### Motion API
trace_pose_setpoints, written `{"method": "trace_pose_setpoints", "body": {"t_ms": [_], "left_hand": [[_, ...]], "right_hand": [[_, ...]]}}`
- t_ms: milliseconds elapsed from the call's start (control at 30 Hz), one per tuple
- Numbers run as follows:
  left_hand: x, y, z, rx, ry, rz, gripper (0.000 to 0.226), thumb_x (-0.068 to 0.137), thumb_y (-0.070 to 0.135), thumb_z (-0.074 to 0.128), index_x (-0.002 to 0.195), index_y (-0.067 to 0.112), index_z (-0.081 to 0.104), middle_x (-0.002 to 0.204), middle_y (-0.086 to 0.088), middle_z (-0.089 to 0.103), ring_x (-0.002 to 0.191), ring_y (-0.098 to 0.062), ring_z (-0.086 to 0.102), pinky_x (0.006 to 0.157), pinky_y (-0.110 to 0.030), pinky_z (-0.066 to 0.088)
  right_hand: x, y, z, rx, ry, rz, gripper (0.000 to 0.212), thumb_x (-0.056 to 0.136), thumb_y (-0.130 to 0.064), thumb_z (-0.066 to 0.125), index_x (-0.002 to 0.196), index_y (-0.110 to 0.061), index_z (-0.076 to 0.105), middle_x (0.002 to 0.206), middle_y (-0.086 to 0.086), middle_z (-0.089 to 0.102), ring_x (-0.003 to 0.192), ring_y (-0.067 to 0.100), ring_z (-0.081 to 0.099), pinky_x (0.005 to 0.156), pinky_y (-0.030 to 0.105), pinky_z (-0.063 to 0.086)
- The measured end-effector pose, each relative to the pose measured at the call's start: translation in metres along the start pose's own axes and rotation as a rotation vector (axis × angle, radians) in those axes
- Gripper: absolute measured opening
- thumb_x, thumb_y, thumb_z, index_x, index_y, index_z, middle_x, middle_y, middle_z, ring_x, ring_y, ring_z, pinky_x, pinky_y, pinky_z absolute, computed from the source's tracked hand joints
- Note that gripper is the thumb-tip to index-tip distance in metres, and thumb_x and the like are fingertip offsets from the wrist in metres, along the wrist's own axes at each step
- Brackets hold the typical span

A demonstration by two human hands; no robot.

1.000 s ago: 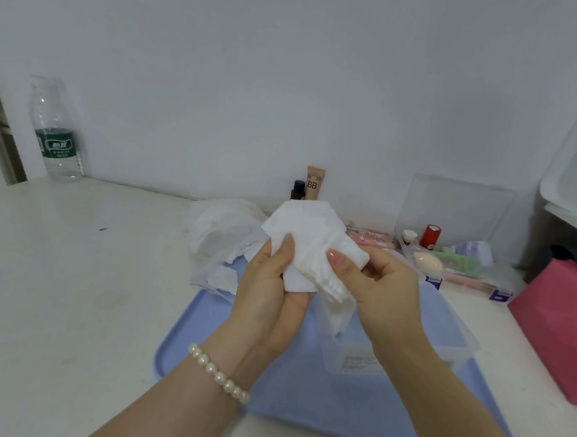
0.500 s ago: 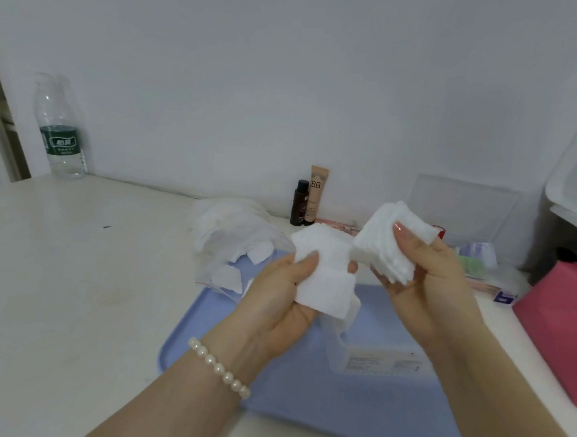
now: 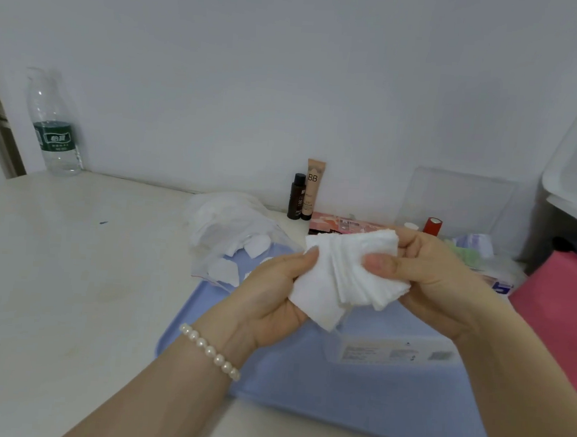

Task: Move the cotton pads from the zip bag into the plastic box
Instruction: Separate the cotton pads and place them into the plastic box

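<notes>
A fanned stack of white square cotton pads (image 3: 348, 273) is held above the blue tray (image 3: 354, 386). My left hand (image 3: 271, 295) grips its lower left corner, and my right hand (image 3: 423, 272) pinches its right side with the thumb on top. The clear plastic box (image 3: 394, 352) stands on the tray just below the pads, mostly hidden by my hands. The clear zip bag (image 3: 231, 234), with several cotton pads still inside, lies crumpled at the tray's far left corner.
A water bottle (image 3: 52, 126) stands at the far left by the wall. A dark bottle (image 3: 297, 196) and a BB cream tube (image 3: 313, 189) stand behind the bag. An open clear organiser (image 3: 458, 209) with cosmetics sits back right. A pink object (image 3: 561, 305) lies at right.
My right hand had lifted a bunch of pads away to the right; now it has brought them back against the pads in my left hand, forming one fanned stack.
</notes>
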State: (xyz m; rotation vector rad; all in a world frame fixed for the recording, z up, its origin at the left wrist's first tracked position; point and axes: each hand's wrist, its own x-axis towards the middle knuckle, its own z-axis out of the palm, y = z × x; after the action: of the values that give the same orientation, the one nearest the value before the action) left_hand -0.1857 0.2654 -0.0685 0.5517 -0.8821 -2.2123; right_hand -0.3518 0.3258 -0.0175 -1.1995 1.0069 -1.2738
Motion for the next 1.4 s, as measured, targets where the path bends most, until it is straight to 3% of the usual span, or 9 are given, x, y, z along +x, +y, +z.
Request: {"method": "trace_pose_setpoints", "body": {"t_ms": [167, 267, 400, 500, 700, 867, 1067, 1233, 1400], "left_hand": [[0.001, -0.001, -0.004, -0.021, -0.097, -0.147, 0.040, 0.103, 0.018, 0.033, 0.135, -0.003, 0.042, 0.135, -0.021, 0.051, 0.124, -0.030, 0.050, 0.105, -0.040, 0.039], [0.002, -0.002, -0.005, -0.034, -0.095, -0.182, 0.040, 0.102, 0.018, 0.033, 0.133, -0.006, 0.044, 0.132, -0.022, 0.053, 0.117, -0.028, 0.055, 0.095, -0.034, 0.050], [0.001, 0.000, -0.003, -0.074, -0.086, -0.202, 0.045, 0.102, 0.024, 0.033, 0.134, -0.006, 0.043, 0.136, -0.024, 0.049, 0.130, -0.030, 0.044, 0.108, -0.037, 0.036], [-0.002, 0.001, -0.001, -0.114, -0.051, -0.201, 0.045, 0.100, 0.025, 0.035, 0.126, -0.009, 0.049, 0.130, -0.026, 0.053, 0.124, -0.032, 0.049, 0.104, -0.040, 0.037], [-0.004, 0.002, 0.001, -0.163, -0.040, -0.213, 0.047, 0.096, 0.023, 0.039, 0.125, -0.011, 0.049, 0.126, -0.026, 0.056, 0.121, -0.033, 0.051, 0.109, -0.042, 0.032], [-0.007, 0.004, 0.002, -0.192, -0.039, -0.165, 0.046, 0.088, 0.022, 0.044, 0.113, -0.014, 0.056, 0.112, -0.028, 0.062, 0.103, -0.035, 0.059, 0.096, -0.044, 0.044], [-0.007, -0.001, 0.006, -0.197, -0.110, -0.122, 0.044, 0.089, 0.024, 0.043, 0.099, -0.010, 0.068, 0.110, -0.024, 0.065, 0.096, -0.032, 0.067, 0.090, -0.044, 0.048], [-0.006, -0.003, 0.006, -0.148, -0.109, -0.113, 0.047, 0.092, 0.028, 0.040, 0.102, -0.009, 0.068, 0.112, -0.025, 0.065, 0.100, -0.031, 0.066, 0.095, -0.039, 0.047], [-0.003, 0.001, 0.007, -0.123, 0.043, 0.007, 0.039, 0.097, 0.023, 0.038, 0.112, -0.006, 0.059, 0.117, -0.024, 0.063, 0.110, -0.033, 0.060, 0.098, -0.043, 0.045]], "right_hand": [[-0.007, -0.004, 0.011, -0.229, -0.103, 0.051, 0.040, 0.049, -0.023, 0.083, 0.083, -0.004, 0.074, 0.084, 0.011, 0.074, 0.075, 0.018, 0.070, 0.064, 0.024, 0.055], [-0.006, 0.002, 0.022, -0.329, -0.054, 0.034, 0.022, 0.056, -0.019, 0.074, 0.076, -0.011, 0.075, 0.080, 0.004, 0.074, 0.073, 0.013, 0.069, 0.065, 0.020, 0.054], [-0.004, 0.006, 0.026, -0.377, 0.006, 0.044, 0.017, 0.060, -0.016, 0.073, 0.077, -0.011, 0.074, 0.075, 0.000, 0.074, 0.068, 0.008, 0.068, 0.062, 0.016, 0.052], [-0.003, 0.007, 0.027, -0.425, 0.022, 0.058, 0.009, 0.067, -0.010, 0.074, 0.076, -0.012, 0.073, 0.072, -0.002, 0.074, 0.067, 0.006, 0.068, 0.060, 0.015, 0.051], [0.000, 0.014, 0.034, -0.676, 0.084, 0.013, 0.019, 0.065, -0.013, 0.082, 0.078, -0.023, 0.072, 0.076, -0.004, 0.072, 0.069, 0.004, 0.064, 0.062, 0.015, 0.051], [-0.001, 0.014, 0.040, -0.988, 0.060, -0.056, 0.028, 0.066, -0.027, 0.082, 0.090, -0.029, 0.067, 0.086, -0.009, 0.057, 0.078, 0.003, 0.053, 0.070, 0.020, 0.046], [-0.002, 0.015, 0.038, -1.000, 0.173, 0.024, 0.049, 0.061, -0.032, 0.084, 0.097, -0.027, 0.052, 0.089, -0.010, 0.051, 0.077, 0.003, 0.047, 0.062, 0.019, 0.037], [-0.005, 0.012, 0.040, -0.989, 0.148, 0.019, 0.033, 0.059, -0.031, 0.086, 0.076, -0.025, 0.057, 0.069, -0.011, 0.052, 0.061, 0.004, 0.045, 0.056, 0.021, 0.034], [-0.011, -0.008, 0.033, -0.838, 0.091, -0.011, 0.034, 0.050, -0.028, 0.087, 0.073, -0.016, 0.065, 0.073, -0.002, 0.065, 0.062, 0.006, 0.054, 0.062, 0.020, 0.044]]}}
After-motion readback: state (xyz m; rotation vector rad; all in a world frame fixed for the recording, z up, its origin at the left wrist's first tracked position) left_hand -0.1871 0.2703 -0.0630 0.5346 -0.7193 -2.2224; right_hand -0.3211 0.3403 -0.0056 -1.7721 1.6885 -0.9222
